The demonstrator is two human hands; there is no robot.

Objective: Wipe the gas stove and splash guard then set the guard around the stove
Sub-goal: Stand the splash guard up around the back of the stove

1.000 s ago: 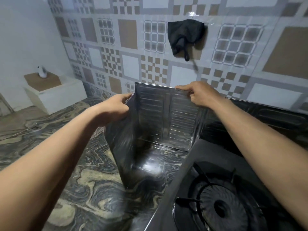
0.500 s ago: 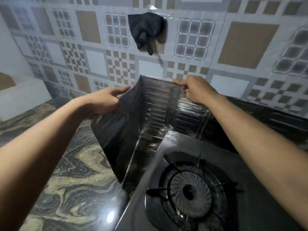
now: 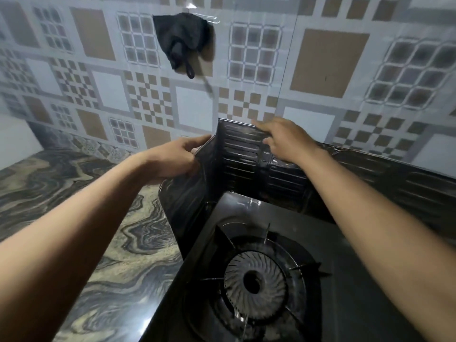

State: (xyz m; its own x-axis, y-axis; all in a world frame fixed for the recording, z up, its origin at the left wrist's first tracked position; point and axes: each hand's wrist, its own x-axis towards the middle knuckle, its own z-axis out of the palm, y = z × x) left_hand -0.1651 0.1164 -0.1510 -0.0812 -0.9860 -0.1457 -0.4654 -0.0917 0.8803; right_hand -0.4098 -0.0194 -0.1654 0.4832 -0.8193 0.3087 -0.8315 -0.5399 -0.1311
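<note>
A black gas stove (image 3: pixel 345 304) fills the lower right, its round burner (image 3: pixel 255 285) under a black pan support. A dark, shiny, ribbed splash guard (image 3: pixel 243 164) stands folded around the stove's back-left corner. Its left panel runs along the stove's left side and its rear panel stretches right along the wall. My left hand (image 3: pixel 172 160) pinches the top edge of the left panel. My right hand (image 3: pixel 283 139) grips the top edge of the rear panel near the fold.
A black cloth (image 3: pixel 183 38) hangs on the patterned tile wall (image 3: pixel 328 62) above the guard. The swirled marble counter (image 3: pixel 111 243) spreads to the left of the stove. A white ledge shows at the far left edge.
The guard has moved right and back, closing in against the stove's left side and the wall. Both hands went with it. My view has swung right and down over the burner.
</note>
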